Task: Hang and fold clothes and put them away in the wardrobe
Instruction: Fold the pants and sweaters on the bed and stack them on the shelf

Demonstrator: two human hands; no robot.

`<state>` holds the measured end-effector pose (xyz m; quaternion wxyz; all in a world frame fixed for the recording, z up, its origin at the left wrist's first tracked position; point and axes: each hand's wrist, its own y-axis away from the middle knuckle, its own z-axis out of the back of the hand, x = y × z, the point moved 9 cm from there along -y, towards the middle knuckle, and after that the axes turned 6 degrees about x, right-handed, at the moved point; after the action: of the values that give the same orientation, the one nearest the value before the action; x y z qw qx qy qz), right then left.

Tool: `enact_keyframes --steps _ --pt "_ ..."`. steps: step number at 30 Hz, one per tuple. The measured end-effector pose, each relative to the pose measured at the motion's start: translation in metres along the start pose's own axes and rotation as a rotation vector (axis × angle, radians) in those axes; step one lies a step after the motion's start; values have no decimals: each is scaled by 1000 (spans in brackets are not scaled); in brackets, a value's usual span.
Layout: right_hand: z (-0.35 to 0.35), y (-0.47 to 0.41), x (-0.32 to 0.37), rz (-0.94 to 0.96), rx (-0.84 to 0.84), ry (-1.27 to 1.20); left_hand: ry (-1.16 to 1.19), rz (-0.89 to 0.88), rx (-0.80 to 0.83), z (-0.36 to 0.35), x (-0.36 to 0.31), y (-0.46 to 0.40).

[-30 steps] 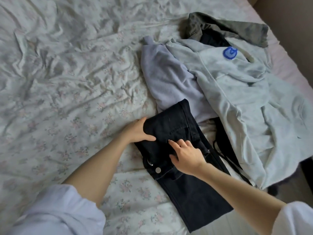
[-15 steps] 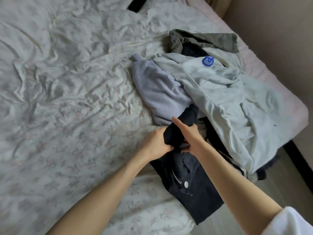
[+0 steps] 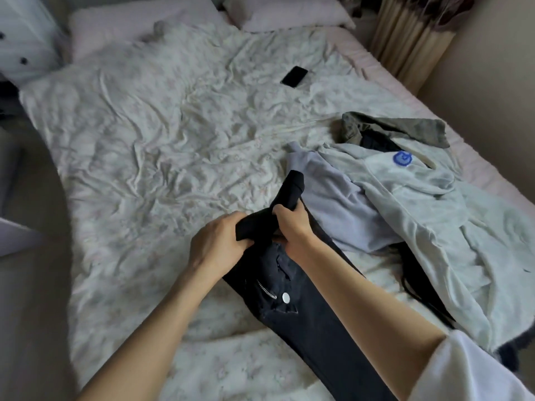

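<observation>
Step in hand: folding the black jeans [image 3: 304,308] on the bed [image 3: 173,140]; the person appears to be partway through doubling the legs over the waist part.
Left hand [image 3: 215,244]: its grip is clenched round a bunched fold of the dark denim, fingers curled under the cloth.
Right hand [image 3: 291,227]: its grip grasps the raised end of the same fold, thumb and fingers wrapped on it, so that a stub of denim stands up above the knuckles.
Where the jeans are: near the right edge of the bed, waist part flat on the sheet with the metal button [image 3: 286,297] and open zip facing up, the rest running toward the person's right sleeve [image 3: 474,371].
Neighbours: a lilac sweatshirt [image 3: 335,204] lies just beside the raised fold, under a pale grey hoodie [image 3: 428,215] with a blue badge [image 3: 402,159]; an olive garment [image 3: 405,127] sits behind them. A black phone [image 3: 294,77] lies well apart on the sheet.
Progress: early, judging by the pile not yet folded and nothing hung.
Next move calls for: laying the gripped fold down flat and square on the waist part, smoothing it, and keeping it clear of the sweatshirt.
Risk: the thick denim may spring open once released.
Wardrobe: not clearly seen here.
</observation>
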<state>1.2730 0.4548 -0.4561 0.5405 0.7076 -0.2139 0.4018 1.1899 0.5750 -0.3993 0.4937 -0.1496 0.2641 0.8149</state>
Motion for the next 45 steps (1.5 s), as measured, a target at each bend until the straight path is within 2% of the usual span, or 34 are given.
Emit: enact_keyframes --steps 2,4,7,9,12,18,22,24,26,29,32,34,36,38,39,41,43,45 --pt "-23 -8 -11 -5 52 33 -154 14 -92 5 19 3" --pt "-29 -10 -35 -105 77 58 -251 22 -65 -21 31 10" --pt "-13 -1 -75 -254 53 51 -371 -151 -57 -73 24 32" --pt "9 3 -90 -276 -1 27 -313 -271 -91 -94 13 46" --pt "49 8 -98 -240 -120 35 -169 -479 -111 -111 -6 65" --pt "109 47 -96 -56 -227 133 -188 -694 -21 -138 -29 98" --pt "168 87 -126 -5 -347 114 -184 -821 132 -186 -51 126" --pt "197 95 -149 -32 -403 115 -241 -710 214 -209 -51 117" --pt "217 96 -174 -85 -434 89 -292 -498 259 -222 -39 95" --pt "235 97 -209 -156 -478 11 -356 -206 447 -252 -9 74" --pt "245 94 -221 -169 -528 39 -262 -70 502 -263 10 58" --pt "248 97 -215 -144 -579 242 -1 55 506 -263 24 43" --pt "238 104 -193 -29 -618 703 375 249 510 -263 40 30" --pt "205 100 -185 150 -491 1107 599 379 609 -268 45 25" --pt "189 93 -193 134 -341 1194 634 388 689 -271 42 26" --pt "176 82 -222 -65 -101 1182 662 360 779 -276 30 26" --pt "179 77 -230 -191 -78 1081 620 302 697 -274 17 23" --pt "178 76 -216 -146 -141 975 533 202 542 -260 1 23"
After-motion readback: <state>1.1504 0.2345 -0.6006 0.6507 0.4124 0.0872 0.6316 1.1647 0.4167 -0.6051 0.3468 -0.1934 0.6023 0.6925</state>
